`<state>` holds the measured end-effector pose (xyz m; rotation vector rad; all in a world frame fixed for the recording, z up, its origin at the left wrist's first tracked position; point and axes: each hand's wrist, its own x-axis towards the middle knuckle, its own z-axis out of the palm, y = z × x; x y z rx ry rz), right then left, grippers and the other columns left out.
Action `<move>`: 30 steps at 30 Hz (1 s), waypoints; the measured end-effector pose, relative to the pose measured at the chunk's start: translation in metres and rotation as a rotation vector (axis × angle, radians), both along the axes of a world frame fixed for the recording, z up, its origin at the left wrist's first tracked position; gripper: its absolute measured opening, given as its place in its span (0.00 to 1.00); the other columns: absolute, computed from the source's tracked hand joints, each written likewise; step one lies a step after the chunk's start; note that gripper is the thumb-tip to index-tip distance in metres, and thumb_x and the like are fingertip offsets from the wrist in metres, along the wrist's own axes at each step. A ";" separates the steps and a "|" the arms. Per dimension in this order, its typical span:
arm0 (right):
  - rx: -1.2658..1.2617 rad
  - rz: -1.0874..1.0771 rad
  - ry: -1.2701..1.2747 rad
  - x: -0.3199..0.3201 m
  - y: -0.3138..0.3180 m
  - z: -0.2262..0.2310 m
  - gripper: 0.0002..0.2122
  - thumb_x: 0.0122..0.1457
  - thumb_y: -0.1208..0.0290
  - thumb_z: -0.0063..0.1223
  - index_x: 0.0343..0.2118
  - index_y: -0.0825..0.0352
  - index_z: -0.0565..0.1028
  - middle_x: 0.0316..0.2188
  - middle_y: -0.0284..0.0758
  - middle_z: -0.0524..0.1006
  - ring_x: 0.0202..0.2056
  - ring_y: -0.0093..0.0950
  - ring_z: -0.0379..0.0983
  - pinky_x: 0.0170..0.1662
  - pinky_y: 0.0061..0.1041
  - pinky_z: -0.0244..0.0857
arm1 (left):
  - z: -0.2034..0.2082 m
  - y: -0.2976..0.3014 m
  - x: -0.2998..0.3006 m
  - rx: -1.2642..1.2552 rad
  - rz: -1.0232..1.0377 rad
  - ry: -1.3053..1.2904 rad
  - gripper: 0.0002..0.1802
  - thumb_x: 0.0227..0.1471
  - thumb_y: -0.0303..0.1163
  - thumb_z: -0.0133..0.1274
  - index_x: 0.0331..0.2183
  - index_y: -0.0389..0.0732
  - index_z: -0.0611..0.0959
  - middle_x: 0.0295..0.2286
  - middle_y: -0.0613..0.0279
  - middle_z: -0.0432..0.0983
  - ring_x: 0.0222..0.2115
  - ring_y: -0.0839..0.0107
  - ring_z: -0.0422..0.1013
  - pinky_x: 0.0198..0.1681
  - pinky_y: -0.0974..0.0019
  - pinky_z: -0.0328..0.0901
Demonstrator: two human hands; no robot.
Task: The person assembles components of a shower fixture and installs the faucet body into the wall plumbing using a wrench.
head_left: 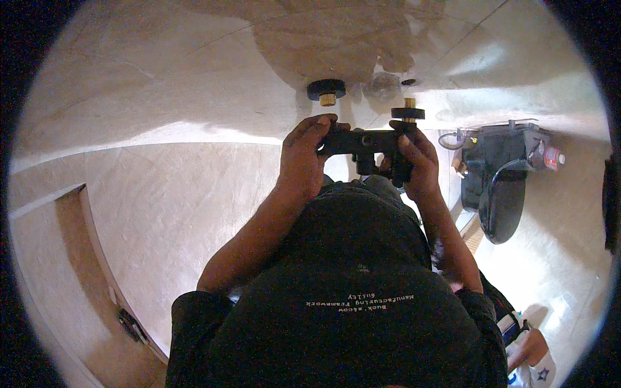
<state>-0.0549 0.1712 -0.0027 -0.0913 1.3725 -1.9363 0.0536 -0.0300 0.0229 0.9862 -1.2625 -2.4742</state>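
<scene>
My left hand (pixel 303 155) grips the left end of a black wall-mount mixer tap (pixel 365 141), fingers wrapped round it. At its right end my right hand (pixel 420 158) closes on the same tap, which lies level between both hands, close to the wall. On the wall, just beyond my left fingers, a black round flange (pixel 326 88) sits with a brass stub (pixel 328 100) pointing toward me. Above my right fingers is another black flange (pixel 407 114), its brass end (pixel 409 102) facing a dark hole (pixel 408 82) in the wall. Whether this flange is joined to the tap, I cannot tell.
To the right a black toilet (pixel 501 187) stands against the wall, with a red-labelled bottle (pixel 553 158) on it. At lower right is another person's arm (pixel 530 347). A door frame (pixel 84 226) with a dark handle (pixel 132 324) is on the left.
</scene>
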 end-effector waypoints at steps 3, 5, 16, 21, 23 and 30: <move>-0.036 -0.064 -0.071 0.015 -0.006 0.009 0.19 0.66 0.69 0.49 0.57 0.73 0.67 0.35 0.40 0.78 0.27 0.27 0.76 0.32 0.27 0.72 | -0.010 -0.003 0.002 0.134 0.034 0.064 0.20 0.64 0.37 0.48 0.50 0.32 0.75 0.44 0.40 0.79 0.48 0.49 0.76 0.57 0.49 0.68; -0.044 -0.110 -0.092 0.024 -0.008 0.009 0.20 0.66 0.68 0.49 0.57 0.73 0.67 0.36 0.40 0.78 0.28 0.27 0.75 0.33 0.27 0.72 | -0.011 -0.002 0.000 0.220 0.032 0.137 0.19 0.64 0.38 0.47 0.49 0.34 0.74 0.44 0.40 0.79 0.48 0.47 0.76 0.56 0.46 0.68; 0.026 -0.356 -0.062 0.061 -0.012 -0.013 0.23 0.65 0.67 0.52 0.61 0.68 0.65 0.46 0.38 0.74 0.41 0.29 0.76 0.43 0.31 0.76 | -0.023 -0.019 -0.010 0.269 -0.181 0.124 0.20 0.63 0.43 0.48 0.48 0.36 0.74 0.44 0.40 0.80 0.49 0.47 0.75 0.56 0.45 0.68; -0.063 -0.494 -0.155 0.090 -0.005 -0.048 0.26 0.62 0.69 0.59 0.62 0.67 0.63 0.48 0.37 0.73 0.47 0.29 0.73 0.51 0.31 0.73 | -0.066 -0.027 -0.012 0.321 -0.322 0.028 0.18 0.61 0.41 0.52 0.46 0.37 0.77 0.45 0.40 0.80 0.49 0.49 0.75 0.58 0.47 0.66; -0.054 -0.546 -0.199 0.100 -0.004 -0.058 0.29 0.61 0.69 0.60 0.63 0.67 0.62 0.51 0.39 0.72 0.50 0.31 0.72 0.53 0.32 0.71 | -0.083 -0.026 -0.016 0.320 -0.380 -0.045 0.18 0.61 0.40 0.52 0.45 0.37 0.77 0.45 0.40 0.80 0.49 0.49 0.75 0.58 0.47 0.66; -0.035 -0.638 -0.199 0.145 0.043 -0.129 0.29 0.61 0.72 0.59 0.64 0.65 0.61 0.54 0.38 0.72 0.54 0.30 0.69 0.61 0.32 0.60 | -0.134 0.026 -0.013 0.259 -0.457 -0.443 0.17 0.54 0.33 0.53 0.43 0.32 0.80 0.37 0.52 0.78 0.39 0.57 0.76 0.49 0.52 0.71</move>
